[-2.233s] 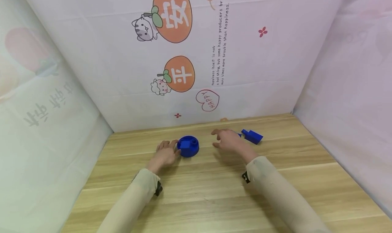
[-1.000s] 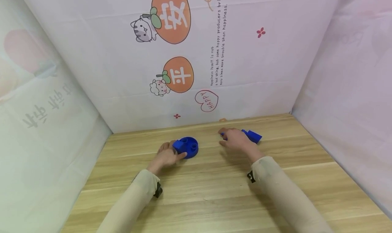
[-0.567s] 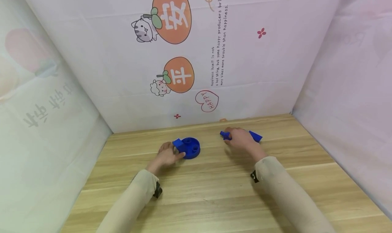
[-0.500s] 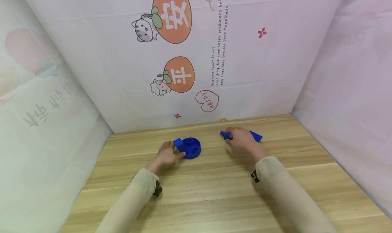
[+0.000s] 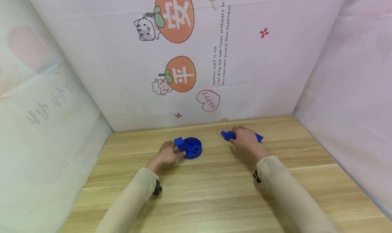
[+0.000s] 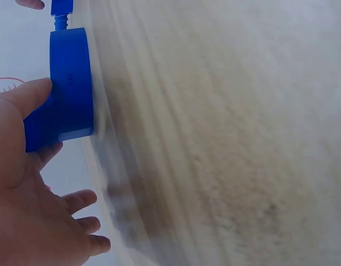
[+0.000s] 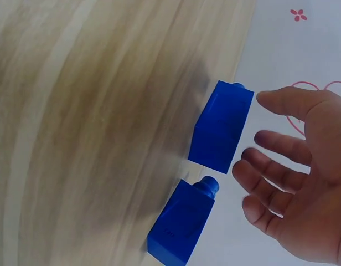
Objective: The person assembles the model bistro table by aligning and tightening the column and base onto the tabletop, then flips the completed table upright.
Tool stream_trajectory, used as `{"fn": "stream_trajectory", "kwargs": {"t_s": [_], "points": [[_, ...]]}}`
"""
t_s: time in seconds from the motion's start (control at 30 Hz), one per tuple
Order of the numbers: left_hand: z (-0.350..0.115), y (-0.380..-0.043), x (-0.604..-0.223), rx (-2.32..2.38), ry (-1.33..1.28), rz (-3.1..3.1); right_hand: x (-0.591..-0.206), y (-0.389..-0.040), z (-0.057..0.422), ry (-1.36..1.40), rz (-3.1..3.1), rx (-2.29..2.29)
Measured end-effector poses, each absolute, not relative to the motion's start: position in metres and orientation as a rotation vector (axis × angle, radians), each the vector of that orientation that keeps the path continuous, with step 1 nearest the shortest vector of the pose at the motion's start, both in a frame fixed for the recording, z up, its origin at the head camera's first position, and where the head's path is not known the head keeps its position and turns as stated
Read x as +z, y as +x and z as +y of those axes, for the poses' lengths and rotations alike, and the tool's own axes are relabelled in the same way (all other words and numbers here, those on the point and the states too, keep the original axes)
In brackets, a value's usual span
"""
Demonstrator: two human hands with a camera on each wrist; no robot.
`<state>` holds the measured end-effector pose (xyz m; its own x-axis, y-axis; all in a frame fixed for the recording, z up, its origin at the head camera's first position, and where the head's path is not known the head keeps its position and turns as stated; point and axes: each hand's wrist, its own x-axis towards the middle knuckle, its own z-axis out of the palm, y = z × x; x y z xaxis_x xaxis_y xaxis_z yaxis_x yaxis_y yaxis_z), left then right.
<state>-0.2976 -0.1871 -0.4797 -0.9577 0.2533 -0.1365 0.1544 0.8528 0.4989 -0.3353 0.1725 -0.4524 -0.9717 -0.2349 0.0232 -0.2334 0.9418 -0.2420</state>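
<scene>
A round blue dish [image 5: 196,154] with hollow round posts inside stands on the wooden table. At its left side a blue block [image 5: 180,144] rises above the rim; I cannot tell if the two are joined. My left hand [image 5: 166,153] pinches this block between thumb and index finger, other fingers spread, as the left wrist view shows. Two blue blocks with short round necks lie to the right: the nearer-to-dish block [image 7: 223,127] and the farther block [image 7: 181,224]. Over them is my right hand [image 5: 245,137], its bent fingers apart from both blocks in the right wrist view.
The wooden table [image 5: 196,195] ends at a printed white cloth wall [image 5: 245,83] just behind the blocks. More cloth walls rise at left and right. A black strap part [image 5: 157,188] sits at the left wrist.
The block by my left hand has shifted to the dish's left side, uncovering a second post; the dish has moved slightly right. My right hand has moved right, uncovering one necked block.
</scene>
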Motion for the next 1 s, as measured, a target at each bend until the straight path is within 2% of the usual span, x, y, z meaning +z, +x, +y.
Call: {"fn": "stream_trajectory", "kwargs": {"t_s": [0.67, 1.0], "points": [[-0.191, -0.301, -0.484, 0.877, 0.318, 2.783, -0.469, -0.337, 0.172, -0.225, 3.052, -0.305], [-0.191, -0.303, -0.488, 0.917, 0.336, 2.808, -0.462, -0.340, 0.170, -0.242, 3.100, -0.377]]}}
